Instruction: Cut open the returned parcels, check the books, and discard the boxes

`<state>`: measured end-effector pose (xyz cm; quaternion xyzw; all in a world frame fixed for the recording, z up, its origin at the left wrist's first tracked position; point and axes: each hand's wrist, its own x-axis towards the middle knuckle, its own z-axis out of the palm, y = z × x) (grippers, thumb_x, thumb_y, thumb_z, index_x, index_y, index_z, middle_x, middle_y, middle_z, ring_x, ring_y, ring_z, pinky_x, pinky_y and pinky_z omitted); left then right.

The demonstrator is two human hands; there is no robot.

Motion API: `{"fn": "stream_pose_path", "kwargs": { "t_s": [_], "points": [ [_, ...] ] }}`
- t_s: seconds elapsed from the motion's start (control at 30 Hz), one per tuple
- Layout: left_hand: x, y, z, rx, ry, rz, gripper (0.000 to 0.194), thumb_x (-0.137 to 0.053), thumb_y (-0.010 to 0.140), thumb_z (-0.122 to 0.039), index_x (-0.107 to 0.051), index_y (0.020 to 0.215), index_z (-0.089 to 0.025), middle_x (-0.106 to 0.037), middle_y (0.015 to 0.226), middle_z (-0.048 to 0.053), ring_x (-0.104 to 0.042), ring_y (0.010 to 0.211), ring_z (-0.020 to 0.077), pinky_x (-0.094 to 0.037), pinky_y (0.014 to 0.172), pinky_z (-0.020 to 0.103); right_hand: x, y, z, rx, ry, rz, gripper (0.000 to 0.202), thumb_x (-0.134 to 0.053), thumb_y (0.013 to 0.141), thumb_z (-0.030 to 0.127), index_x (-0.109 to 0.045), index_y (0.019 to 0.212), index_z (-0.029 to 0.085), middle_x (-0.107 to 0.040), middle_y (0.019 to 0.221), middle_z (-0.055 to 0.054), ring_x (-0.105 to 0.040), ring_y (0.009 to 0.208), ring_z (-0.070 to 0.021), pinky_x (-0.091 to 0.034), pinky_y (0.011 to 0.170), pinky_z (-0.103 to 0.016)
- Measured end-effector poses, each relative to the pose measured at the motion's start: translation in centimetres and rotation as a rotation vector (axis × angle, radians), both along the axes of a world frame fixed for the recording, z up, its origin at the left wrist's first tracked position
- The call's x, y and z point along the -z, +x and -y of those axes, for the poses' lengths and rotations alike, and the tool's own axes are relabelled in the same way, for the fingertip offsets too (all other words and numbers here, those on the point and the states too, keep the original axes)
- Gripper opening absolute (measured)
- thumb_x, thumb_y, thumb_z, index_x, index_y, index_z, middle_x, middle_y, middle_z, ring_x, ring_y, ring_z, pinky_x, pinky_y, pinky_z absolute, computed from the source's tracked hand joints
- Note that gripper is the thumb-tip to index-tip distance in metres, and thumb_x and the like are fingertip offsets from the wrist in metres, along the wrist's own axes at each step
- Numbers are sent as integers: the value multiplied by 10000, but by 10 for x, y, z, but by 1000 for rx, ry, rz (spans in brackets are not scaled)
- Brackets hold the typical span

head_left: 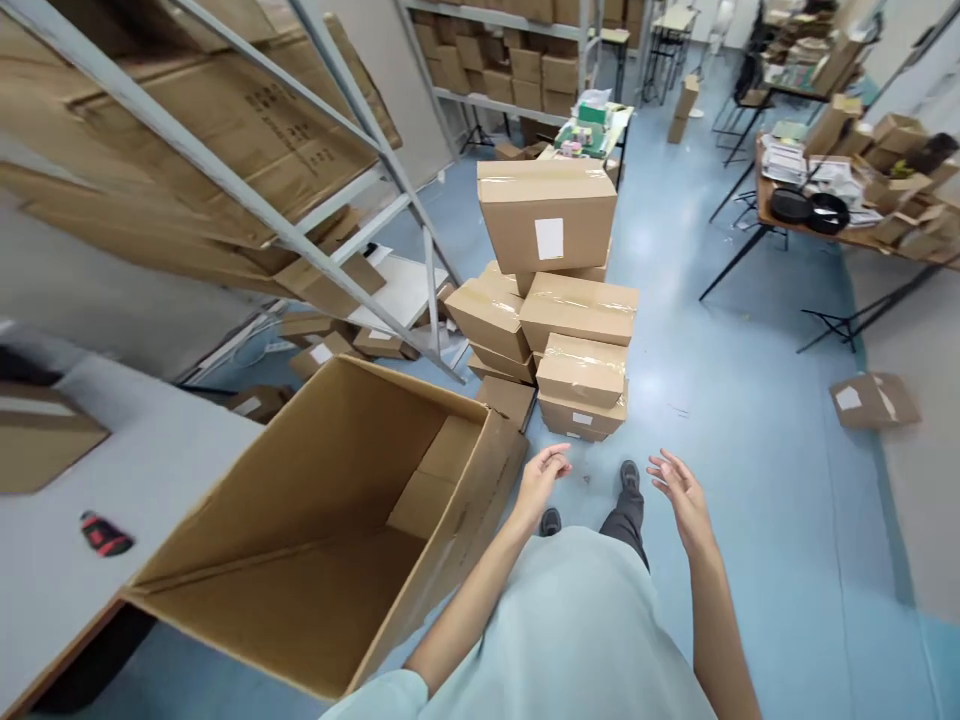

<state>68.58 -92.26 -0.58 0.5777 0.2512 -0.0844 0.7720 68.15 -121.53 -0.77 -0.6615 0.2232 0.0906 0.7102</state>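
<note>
My left hand [541, 482] hangs in the air between the large open carton and my body, its fingers bent and apart, with nothing in it. My right hand [681, 488] is raised over the blue floor to the right, fingers spread and holding nothing. The large open carton [472, 500] stands at the left with a smaller box [427, 490] inside. Just beyond my hands is a pile of taped boxes [581, 370]. On top of the pile sits a bigger taped box [551, 225] with a white label. Neither hand touches a box.
A grey table [180, 430] at the left bears a black-and-red object [106, 535]. Metal shelving [352, 130] with flattened cardboard rises behind it. A lone box [874, 400] lies by the right wall. A cluttered wooden table [870, 235] stands at the upper right.
</note>
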Motion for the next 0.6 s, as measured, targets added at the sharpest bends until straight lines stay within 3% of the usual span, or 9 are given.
{"fn": "stream_pose_path", "kwargs": {
  "t_s": [0.13, 0.3, 0.43, 0.6],
  "points": [
    [18, 46, 30, -205, -67, -167, 361, -859, 742, -333, -859, 1065, -172, -751, 819, 18, -743, 822, 190, -623, 897, 338, 9, 100, 41, -129, -20, 11, 906, -913, 767, 863, -773, 1421, 251, -826, 1417, -190, -809, 1245, -380, -639, 1092, -561],
    [19, 93, 69, -376, -150, -281, 288, -849, 786, -246, -846, 1065, -174, -782, 865, 42, -757, 806, 170, -630, 870, 314, -6, 230, 72, -308, -69, 47, 1009, -931, 661, 925, -779, 1381, 234, -829, 1386, -209, -810, 1205, -380, -621, 1099, -570],
    [14, 113, 81, -532, -229, -316, 244, -818, 829, -159, -852, 1070, -179, -809, 917, 51, -765, 802, 149, -637, 853, 282, -19, 317, 68, -464, -79, 110, 962, -927, 684, 912, -786, 1371, 253, -835, 1378, -183, -804, 1186, -354, -609, 1122, -572],
    [21, 130, 73, -635, -249, -311, 222, -830, 838, -157, -858, 1056, -189, -838, 982, 75, -787, 820, 163, -661, 873, 304, -23, 384, 41, -504, -99, 140, 916, -928, 711, 890, -796, 1362, 259, -844, 1359, -178, -804, 1205, -360, -618, 1108, -578]
  ]
}}
